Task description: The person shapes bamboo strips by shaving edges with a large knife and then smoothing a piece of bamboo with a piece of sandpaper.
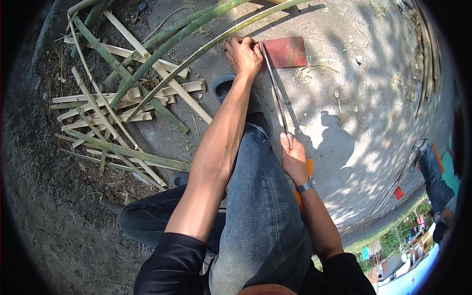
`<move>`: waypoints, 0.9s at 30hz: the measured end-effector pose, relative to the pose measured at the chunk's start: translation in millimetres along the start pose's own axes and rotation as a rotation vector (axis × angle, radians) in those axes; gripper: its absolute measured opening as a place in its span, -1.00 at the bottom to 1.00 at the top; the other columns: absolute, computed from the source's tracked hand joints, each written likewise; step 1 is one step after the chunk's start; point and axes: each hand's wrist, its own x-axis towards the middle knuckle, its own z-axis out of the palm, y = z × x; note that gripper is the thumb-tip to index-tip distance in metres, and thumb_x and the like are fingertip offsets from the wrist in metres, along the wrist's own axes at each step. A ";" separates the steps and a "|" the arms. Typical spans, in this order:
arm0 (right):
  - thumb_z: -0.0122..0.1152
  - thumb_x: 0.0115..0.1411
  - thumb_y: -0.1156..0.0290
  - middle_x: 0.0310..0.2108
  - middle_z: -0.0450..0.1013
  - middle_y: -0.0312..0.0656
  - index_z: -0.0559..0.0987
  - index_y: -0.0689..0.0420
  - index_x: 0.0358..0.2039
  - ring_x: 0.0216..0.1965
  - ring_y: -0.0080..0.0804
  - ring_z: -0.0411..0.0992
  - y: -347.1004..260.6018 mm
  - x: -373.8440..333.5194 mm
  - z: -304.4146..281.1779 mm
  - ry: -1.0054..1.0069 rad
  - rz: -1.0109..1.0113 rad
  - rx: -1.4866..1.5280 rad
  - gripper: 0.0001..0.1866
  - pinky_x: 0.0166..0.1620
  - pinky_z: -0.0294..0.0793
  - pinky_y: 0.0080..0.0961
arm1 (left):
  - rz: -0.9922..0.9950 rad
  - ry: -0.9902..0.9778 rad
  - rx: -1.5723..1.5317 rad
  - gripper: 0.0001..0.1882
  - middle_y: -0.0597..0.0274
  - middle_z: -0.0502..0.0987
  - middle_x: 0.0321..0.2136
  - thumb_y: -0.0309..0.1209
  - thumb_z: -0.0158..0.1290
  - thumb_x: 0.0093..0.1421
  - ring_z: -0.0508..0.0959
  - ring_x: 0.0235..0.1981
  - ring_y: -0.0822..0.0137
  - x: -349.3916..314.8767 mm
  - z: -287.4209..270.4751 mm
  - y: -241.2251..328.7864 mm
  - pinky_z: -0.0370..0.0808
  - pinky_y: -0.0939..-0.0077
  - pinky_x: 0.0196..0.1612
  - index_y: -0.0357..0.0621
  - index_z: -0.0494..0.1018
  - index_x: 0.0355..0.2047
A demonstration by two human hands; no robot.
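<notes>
My right hand (294, 158), with a metal watch (305, 185) at its wrist, is closed round the near end of a long thin blade-like tool (276, 91). The tool looks dark with a bright edge and slants away toward my left hand (243, 56). That hand is low over the ground with its fingers curled, beside the tool's far end; what it grips is hidden. A flat red piece (285, 52) lies just right of it. Above its knuckles runs a long split bamboo strip (209, 47), slanting from lower left to upper right.
Green bamboo poles (184, 30) and a heap of pale split pieces (132, 101) lie at the left. A loose fibre bundle (309, 73) is beside the red piece. Poles (427, 54) line the far right. Another person's leg (436, 182) shows at the right edge.
</notes>
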 end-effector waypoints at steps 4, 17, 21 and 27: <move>0.07 0.46 0.07 -0.48 0.47 0.24 0.52 0.32 -0.40 -0.37 0.27 0.47 5.4 -18.6 -4.6 0.024 0.098 -0.012 -0.49 -0.28 0.42 -0.04 | 0.046 0.025 -0.024 -0.76 0.01 0.43 -0.02 -0.18 0.23 0.17 0.33 0.13 -0.06 -13.3 3.5 -3.7 0.31 0.01 0.21 0.00 0.67 -0.23; 0.07 0.45 -0.01 -0.46 0.50 0.25 0.56 0.32 -0.39 -0.31 0.31 0.50 -10.8 -4.8 -2.2 -0.022 0.077 -0.066 -0.44 -0.25 0.45 -0.05 | 0.039 0.061 -0.018 -0.79 0.00 0.42 -0.04 -0.23 0.22 0.19 0.32 0.12 -0.06 -0.5 4.1 -2.9 0.27 0.02 0.23 -0.03 0.65 -0.24; 0.09 0.45 0.01 -0.45 0.51 0.25 0.57 0.32 -0.40 -0.32 0.31 0.50 11.2 -7.9 2.7 0.024 0.061 -0.093 -0.45 -0.26 0.45 -0.05 | 0.019 -0.011 -0.075 -0.78 0.02 0.43 -0.05 -0.22 0.22 0.20 0.32 0.12 -0.04 -5.1 1.6 -4.3 0.29 0.01 0.20 -0.04 0.64 -0.23; 0.11 0.45 0.05 -0.48 0.48 0.26 0.54 0.32 -0.40 -0.39 0.28 0.48 -24.4 40.3 8.1 -0.011 -0.020 -0.019 -0.48 -0.30 0.44 -0.09 | 0.045 -0.021 -0.083 -0.81 0.05 0.41 -0.02 -0.24 0.24 0.17 0.31 0.12 -0.04 -0.4 -1.8 -6.7 0.29 0.05 0.21 -0.04 0.63 -0.28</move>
